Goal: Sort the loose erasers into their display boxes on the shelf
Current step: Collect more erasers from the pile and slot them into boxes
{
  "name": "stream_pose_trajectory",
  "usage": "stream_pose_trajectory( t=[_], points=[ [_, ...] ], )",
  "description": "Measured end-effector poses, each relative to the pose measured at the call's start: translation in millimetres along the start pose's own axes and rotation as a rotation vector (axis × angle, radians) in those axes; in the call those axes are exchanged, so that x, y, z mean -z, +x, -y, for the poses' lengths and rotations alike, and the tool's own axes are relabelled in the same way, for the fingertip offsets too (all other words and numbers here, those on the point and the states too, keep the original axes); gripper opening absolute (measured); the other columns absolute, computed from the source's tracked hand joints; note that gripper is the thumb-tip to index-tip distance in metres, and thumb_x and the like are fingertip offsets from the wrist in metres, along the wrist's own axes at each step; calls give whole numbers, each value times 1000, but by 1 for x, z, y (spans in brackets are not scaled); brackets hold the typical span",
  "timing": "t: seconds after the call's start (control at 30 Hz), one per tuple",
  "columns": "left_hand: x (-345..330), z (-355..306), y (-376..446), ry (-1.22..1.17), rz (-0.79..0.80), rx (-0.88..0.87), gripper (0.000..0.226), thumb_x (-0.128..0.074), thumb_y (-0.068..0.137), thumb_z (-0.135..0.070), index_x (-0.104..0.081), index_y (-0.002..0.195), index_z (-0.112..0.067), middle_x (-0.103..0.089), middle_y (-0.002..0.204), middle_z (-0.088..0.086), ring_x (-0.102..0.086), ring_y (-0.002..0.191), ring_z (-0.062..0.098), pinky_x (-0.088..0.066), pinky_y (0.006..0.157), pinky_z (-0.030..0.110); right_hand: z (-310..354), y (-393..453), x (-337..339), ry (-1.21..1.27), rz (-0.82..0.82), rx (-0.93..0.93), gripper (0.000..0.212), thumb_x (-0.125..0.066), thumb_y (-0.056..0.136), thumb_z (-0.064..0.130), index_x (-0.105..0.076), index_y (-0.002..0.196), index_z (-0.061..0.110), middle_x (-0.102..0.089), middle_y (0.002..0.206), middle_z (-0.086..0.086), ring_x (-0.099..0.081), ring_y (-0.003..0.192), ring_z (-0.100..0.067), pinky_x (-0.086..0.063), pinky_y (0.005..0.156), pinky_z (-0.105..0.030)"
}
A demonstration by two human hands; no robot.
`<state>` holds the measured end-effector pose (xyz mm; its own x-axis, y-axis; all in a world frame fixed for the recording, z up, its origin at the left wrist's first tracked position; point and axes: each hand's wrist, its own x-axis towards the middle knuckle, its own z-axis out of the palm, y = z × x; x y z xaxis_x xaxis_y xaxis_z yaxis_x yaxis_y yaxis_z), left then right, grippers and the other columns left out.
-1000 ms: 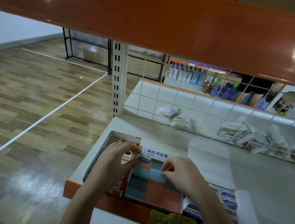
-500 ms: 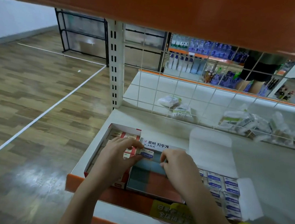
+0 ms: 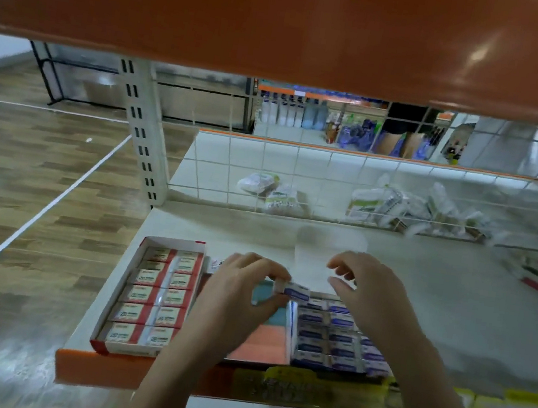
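Eraser (image 3: 293, 291) pinched by left hand (image 3: 241, 290), right hand (image 3: 369, 294) loose, hands apart

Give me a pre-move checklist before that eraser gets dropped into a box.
1. Eraser held: ok, left hand pinches it.
2. Sleeve matches blue box: ok, both blue and white.
3. Free slot in blue box: cannot tell, right hand covers its back rows.
4. Right hand free: ok, holds nothing.
5. Red box rows tidy: ok.
6. Middle box contents: cannot tell, mostly hidden.
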<state>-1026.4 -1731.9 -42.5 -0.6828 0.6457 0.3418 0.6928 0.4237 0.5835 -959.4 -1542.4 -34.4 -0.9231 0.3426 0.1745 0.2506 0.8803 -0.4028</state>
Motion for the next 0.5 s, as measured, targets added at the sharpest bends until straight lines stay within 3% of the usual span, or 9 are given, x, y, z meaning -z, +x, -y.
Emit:
stream_pose_trajectory(
  t=[0.2, 0.5],
  points=[
    [-39, -48, 13, 10, 192, -107, 25, -59, 87, -37, -55, 111, -34, -53, 114, -18, -40, 103, 1, -35, 86, 15, -46, -21, 18, -28, -16, -147, 21, -62, 87, 19, -62, 108, 17, -60, 100, 0, -54, 83, -10, -43, 76, -20],
    [-88, -74, 27, 383, 300, -103, 30, -46, 95, -37, -51, 120, -22, -55, 124, -3, -44, 114, 18, -32, 98, 32, -73, -35, 22, -5, 33, -253, 28, -62, 87, 19, -59, 115, 14, -63, 102, -3, -59, 90, -16, -44, 78, -24]
  ],
)
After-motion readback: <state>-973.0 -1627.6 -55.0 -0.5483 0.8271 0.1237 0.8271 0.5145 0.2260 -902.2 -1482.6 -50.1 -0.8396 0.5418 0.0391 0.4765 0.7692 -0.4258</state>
